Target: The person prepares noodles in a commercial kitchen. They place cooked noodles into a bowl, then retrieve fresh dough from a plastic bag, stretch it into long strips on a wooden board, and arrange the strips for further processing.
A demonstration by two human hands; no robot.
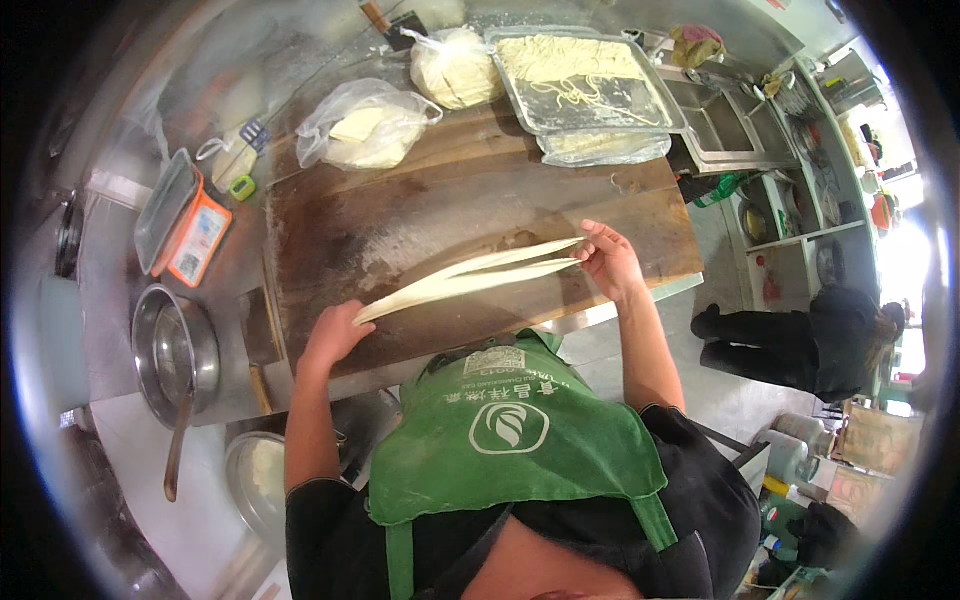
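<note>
A pale strip of dough (465, 279) stretches between my two hands over the wooden board (465, 187). It runs as two strands that lie apart near the right end and come together at the left. My left hand (339, 334) grips the joined end at the board's front left. At the other end, my right hand (609, 259) pinches both strands between its fingers, higher up and to the right. Whether the middle of the dough touches the board is hard to tell.
Along the board's back lie bagged dough (367, 135), a fuller plastic bag (456, 71) and a tray of noodles (600, 90). On the left are an orange scale (199, 236), a steel bowl (176, 360) and a knife (262, 337). Another person (810, 337) stands at right.
</note>
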